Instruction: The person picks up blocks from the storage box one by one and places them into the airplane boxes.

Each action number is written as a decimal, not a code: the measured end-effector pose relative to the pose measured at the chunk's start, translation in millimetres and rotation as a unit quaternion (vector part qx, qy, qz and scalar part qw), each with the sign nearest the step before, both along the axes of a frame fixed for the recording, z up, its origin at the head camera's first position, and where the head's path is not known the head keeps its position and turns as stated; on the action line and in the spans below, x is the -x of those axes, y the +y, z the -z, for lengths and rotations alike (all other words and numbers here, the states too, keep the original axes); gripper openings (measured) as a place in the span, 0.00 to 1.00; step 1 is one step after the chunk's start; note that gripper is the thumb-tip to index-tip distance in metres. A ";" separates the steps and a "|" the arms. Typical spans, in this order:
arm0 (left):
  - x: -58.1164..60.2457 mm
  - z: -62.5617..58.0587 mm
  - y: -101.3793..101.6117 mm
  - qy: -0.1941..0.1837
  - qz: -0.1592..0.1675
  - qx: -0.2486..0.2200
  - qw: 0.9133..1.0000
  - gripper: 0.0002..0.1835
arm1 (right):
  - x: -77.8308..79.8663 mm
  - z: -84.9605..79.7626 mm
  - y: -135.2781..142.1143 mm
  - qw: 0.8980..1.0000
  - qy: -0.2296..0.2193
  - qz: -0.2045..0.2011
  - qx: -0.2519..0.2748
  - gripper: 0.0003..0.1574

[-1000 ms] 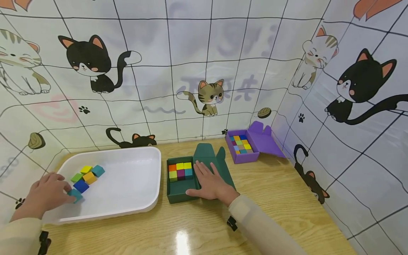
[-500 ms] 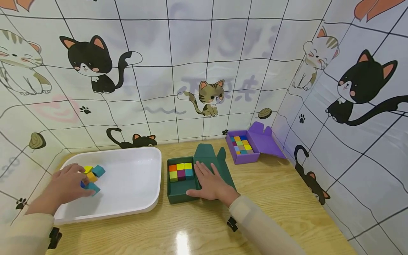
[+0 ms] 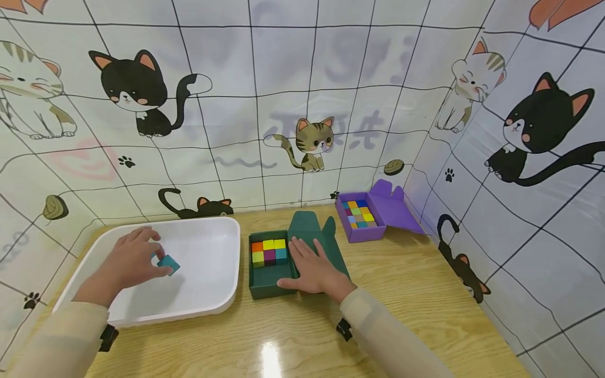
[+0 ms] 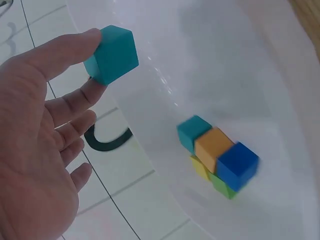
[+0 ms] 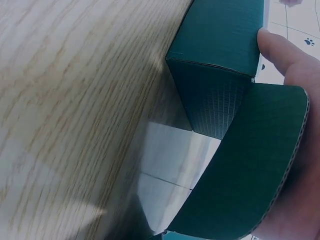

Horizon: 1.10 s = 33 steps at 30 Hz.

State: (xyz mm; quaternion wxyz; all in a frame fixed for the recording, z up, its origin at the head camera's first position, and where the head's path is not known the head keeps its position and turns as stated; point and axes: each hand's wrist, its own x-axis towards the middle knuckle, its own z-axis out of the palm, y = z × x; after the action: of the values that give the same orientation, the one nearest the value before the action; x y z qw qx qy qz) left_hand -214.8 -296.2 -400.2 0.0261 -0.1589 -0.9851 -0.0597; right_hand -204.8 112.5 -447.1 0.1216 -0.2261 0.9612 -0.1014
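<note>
My left hand (image 3: pixel 129 262) pinches a teal cube (image 4: pixel 119 54) between thumb and fingertip, above the white tray (image 3: pixel 208 283). Behind that hand, mostly hidden in the head view, several cubes lie grouped in the tray; the left wrist view shows a blue cube (image 4: pixel 238 166), an orange cube (image 4: pixel 214 145), another teal one, a yellow and a green. With fingers straight, my right hand (image 3: pixel 312 270) rests on the folded-back lid and near edge of the green cardboard box (image 3: pixel 270 290). Two rows of coloured cubes (image 3: pixel 269 255) fill the box's back part; its front part shows bare floor.
At the back right stands an open purple box (image 3: pixel 366 234) holding several coloured cubes, its lid (image 3: pixel 397 212) folded out to the right. Cat-printed sheets (image 3: pixel 227 121) close off the back and sides of the wooden table (image 3: pixel 402 294).
My left hand has carried the teal cube from the tray's left side rightward, past the grouped cubes, toward the tray's middle. My right hand stays on the green box.
</note>
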 end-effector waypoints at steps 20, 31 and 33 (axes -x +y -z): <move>36.6 -17.9 105.8 0.030 0.086 -0.035 0.995 0.11 | 25.9 -0.2 7.8 1.000 -0.005 0.009 0.000 0.62; 40.0 -15.6 163.4 0.032 0.141 -0.011 0.989 0.14 | 28.6 0.8 5.2 1.000 -0.014 0.013 -0.007 0.63; 40.2 -11.4 170.6 0.025 0.148 0.003 0.989 0.15 | 29.0 1.2 4.3 1.000 -0.017 0.014 -0.009 0.63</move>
State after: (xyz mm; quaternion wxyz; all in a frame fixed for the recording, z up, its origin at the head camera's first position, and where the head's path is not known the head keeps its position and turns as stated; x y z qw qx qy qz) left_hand -255.0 -125.6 -388.8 0.0413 -0.3049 -0.9499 -0.0558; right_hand -233.8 116.8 -448.3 0.1381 -0.2098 0.9629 -0.0985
